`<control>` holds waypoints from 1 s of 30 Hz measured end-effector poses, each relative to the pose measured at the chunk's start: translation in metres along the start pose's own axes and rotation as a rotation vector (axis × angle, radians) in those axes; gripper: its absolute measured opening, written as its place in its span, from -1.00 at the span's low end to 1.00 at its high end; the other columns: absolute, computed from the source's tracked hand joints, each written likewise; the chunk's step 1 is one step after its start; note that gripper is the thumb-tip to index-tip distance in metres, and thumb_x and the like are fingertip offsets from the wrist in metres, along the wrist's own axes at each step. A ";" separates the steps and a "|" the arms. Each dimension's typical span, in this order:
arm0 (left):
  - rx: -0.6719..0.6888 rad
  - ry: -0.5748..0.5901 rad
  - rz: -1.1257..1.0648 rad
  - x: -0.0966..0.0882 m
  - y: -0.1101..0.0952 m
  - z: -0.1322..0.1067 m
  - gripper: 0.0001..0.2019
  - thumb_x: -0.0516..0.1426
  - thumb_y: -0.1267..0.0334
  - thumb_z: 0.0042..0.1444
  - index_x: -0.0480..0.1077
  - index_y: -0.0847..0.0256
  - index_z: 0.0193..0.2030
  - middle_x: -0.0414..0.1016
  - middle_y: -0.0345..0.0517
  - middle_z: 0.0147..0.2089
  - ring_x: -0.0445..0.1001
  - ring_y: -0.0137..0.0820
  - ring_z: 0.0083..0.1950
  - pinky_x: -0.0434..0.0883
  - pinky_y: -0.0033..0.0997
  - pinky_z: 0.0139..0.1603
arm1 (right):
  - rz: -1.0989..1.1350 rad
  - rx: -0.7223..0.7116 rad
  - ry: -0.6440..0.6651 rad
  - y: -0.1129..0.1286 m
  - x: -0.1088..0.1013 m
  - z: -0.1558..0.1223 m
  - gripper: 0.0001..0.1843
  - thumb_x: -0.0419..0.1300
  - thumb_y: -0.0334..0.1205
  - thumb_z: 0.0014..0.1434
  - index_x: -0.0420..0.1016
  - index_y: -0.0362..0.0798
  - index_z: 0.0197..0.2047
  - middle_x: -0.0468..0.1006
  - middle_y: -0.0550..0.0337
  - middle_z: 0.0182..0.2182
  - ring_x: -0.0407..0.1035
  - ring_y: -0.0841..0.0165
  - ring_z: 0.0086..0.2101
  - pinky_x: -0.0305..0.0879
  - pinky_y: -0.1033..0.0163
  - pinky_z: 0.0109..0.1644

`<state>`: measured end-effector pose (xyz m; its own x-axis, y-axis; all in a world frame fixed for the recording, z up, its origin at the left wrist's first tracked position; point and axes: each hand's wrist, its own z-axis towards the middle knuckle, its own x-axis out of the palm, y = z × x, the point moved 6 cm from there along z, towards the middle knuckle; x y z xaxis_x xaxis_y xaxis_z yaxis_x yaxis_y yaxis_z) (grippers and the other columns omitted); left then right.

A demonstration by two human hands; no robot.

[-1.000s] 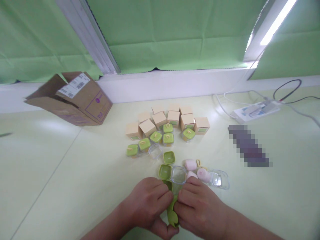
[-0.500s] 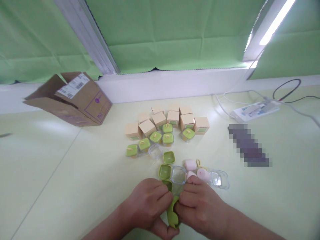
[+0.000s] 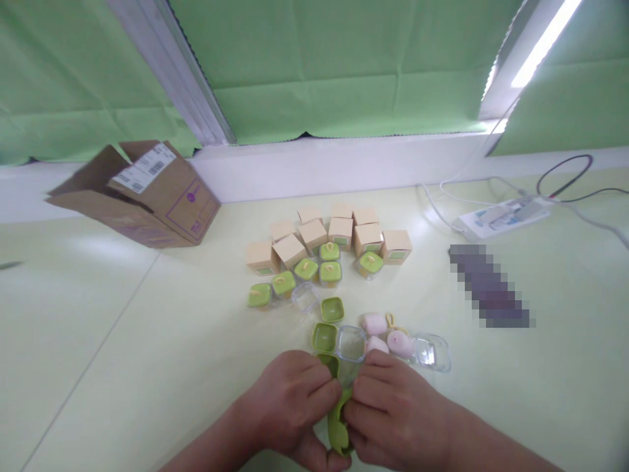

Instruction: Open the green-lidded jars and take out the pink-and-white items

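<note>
At the front of the table, my left hand [image 3: 297, 403] and my right hand [image 3: 390, 413] grip a soft-looking green lid [image 3: 337, 426] between them. Its edge looks curved and bent, and fingers cover part of it. Just beyond my left fingers is a hollow green square lid [image 3: 328, 362], partly hidden. Two more such lids, a middle one [image 3: 324, 337] and a farther one [image 3: 333, 309], lie in line past it. Near my right knuckles are a clear square cup [image 3: 351, 343] and several pale pink cylindrical pieces [image 3: 400, 343], with yellow loops [image 3: 390, 320] beside them.
Clear containers lie at right [image 3: 432, 353] and centre [image 3: 305, 298]. Several green-lidded jars [image 3: 330, 273] stand before small cardboard boxes [image 3: 289, 249]. A large open carton [image 3: 181, 203] is at back left. At right are a power strip [image 3: 506, 219] and a blurred-out dark object [image 3: 489, 288].
The green lid and my right hand's fingers have shifted slightly toward me. Both hands keep their grip, and the other things stay where they were.
</note>
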<state>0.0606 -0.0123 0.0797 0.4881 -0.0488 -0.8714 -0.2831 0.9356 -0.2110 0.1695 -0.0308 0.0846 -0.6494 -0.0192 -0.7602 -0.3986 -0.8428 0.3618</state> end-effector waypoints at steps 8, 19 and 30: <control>0.009 -0.002 -0.008 -0.003 0.000 0.002 -0.64 0.17 -0.04 -0.02 0.14 0.12 -0.55 0.20 -0.29 -0.60 0.12 -0.46 -0.60 -0.11 -0.25 -0.60 | 0.060 0.007 0.032 -0.002 0.002 -0.002 -0.80 0.05 -0.39 0.10 0.36 -0.05 -0.52 0.40 0.27 -0.56 0.19 0.40 -0.51 0.17 0.25 -0.39; -0.032 -0.040 -0.023 -0.011 0.009 -0.005 -0.72 0.08 -0.02 0.00 0.18 0.12 -0.50 0.19 -0.28 -0.62 0.11 -0.44 -0.60 -0.08 -0.27 -0.58 | 0.145 0.098 -0.045 -0.012 -0.020 -0.002 -0.87 0.08 -0.40 0.09 0.41 -0.07 -0.44 0.45 0.19 -0.52 0.25 0.37 -0.48 0.23 0.25 -0.36; -0.131 -0.066 0.027 -0.027 0.039 -0.017 -0.70 0.10 0.00 0.03 0.34 0.20 -0.26 0.37 -0.15 -0.51 0.31 -0.32 -0.52 0.20 -0.28 -0.53 | -0.001 0.237 -0.041 -0.041 -0.037 -0.015 -0.90 0.13 -0.41 0.14 0.42 -0.05 -0.33 0.50 0.18 -0.46 0.34 0.32 -0.40 0.27 0.20 -0.27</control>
<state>0.0220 0.0197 0.0868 0.5307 0.0033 -0.8475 -0.4003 0.8824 -0.2472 0.2196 -0.0038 0.0894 -0.6724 0.0076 -0.7402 -0.5370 -0.6932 0.4807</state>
